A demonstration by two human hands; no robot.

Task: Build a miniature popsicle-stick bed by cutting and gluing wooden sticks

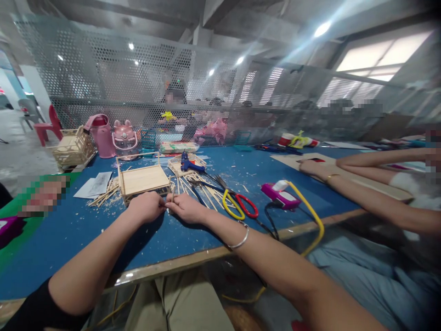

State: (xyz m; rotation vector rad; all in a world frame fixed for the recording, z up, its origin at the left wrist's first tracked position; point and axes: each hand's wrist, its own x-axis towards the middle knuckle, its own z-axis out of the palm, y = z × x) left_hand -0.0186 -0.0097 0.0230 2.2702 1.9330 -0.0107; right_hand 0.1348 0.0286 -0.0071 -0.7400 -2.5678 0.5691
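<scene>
My left hand (pixel 146 207) and my right hand (pixel 186 208) meet at the front right corner of a small wooden frame tray (pixel 144 179) on the blue table. The fingers of both are pinched together; my right hand has a thin wooden stick (pixel 172 189) between its fingertips. What my left fingertips grip is too small to make out. Behind my hands, thin sticks (pixel 210 195) lie scattered. A blue glue gun (pixel 189 164) rests on a smaller wooden frame (pixel 175 166). Scissors with red and yellow handles (pixel 246 205) lie right of my right hand.
A purple power socket (pixel 280 195) with a yellow cable (pixel 315 216) is at the right. Pink bottles (pixel 103 138) and stacked wooden frames (pixel 74 147) stand at the back left, before a perforated screen (pixel 113 82). Another person's arms (pixel 358 195) rest at the right.
</scene>
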